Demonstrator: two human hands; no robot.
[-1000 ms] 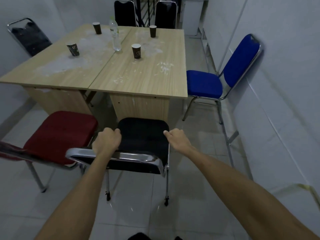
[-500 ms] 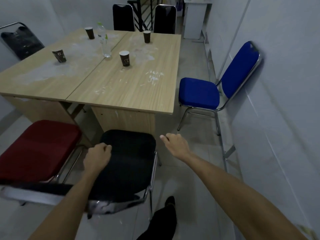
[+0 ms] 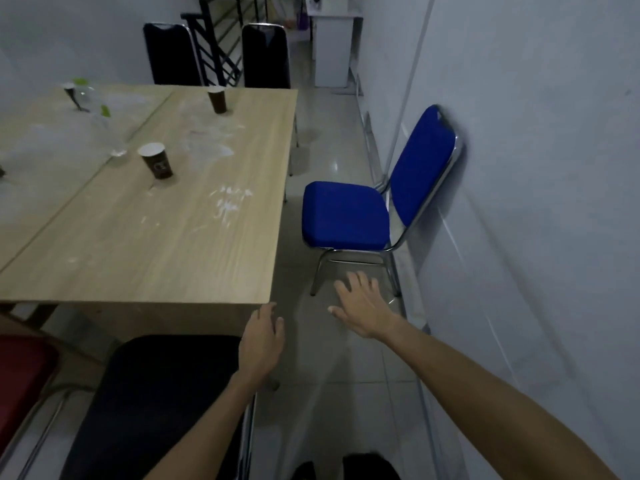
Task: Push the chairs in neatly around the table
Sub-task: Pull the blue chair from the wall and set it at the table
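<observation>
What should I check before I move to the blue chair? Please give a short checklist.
1. Both hands free: ok; left hand and right hand are open and hold nothing.
2. Black chair seat at the table edge: ok.
3. Blue chair pushed in: not ok; its back leans on the wall, apart from the table.
4. Floor path to the blue chair: ok.
5. Cups away from the table's right edge: ok.

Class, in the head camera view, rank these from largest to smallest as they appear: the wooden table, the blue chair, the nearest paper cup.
1. wooden table, partly cut off at the left edge.
2. blue chair.
3. nearest paper cup.
The wide-angle lens enlarges nearer things, but this order is clear.
</observation>
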